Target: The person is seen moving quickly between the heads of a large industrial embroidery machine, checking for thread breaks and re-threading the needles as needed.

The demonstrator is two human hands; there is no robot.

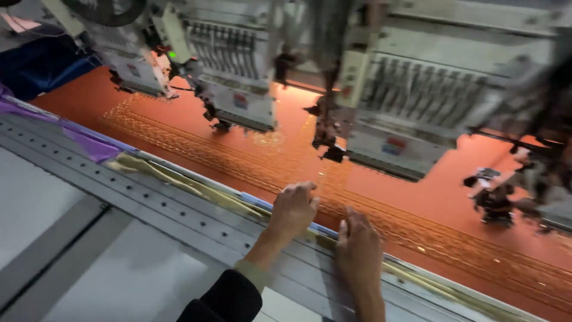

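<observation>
— What have the hands got?

— My left hand (293, 209) lies knuckles-up, fingers curled, on the near edge of the orange fabric (417, 209), gripping nothing I can see. My right hand (359, 250) lies flat and open just beside it, palm down over the grey metal frame rail (179, 209), fingertips reaching the cloth.

— Where does the cloth lie?

— Stretched across the machine bed, from the hands out under the embroidery heads (238, 101). Gold stitched bands (453, 238) run along its near edge.

— Anything unclear?

— The heads are blurred; needles possibly down, I can't tell. My right forearm is cut off by the bottom edge.
</observation>
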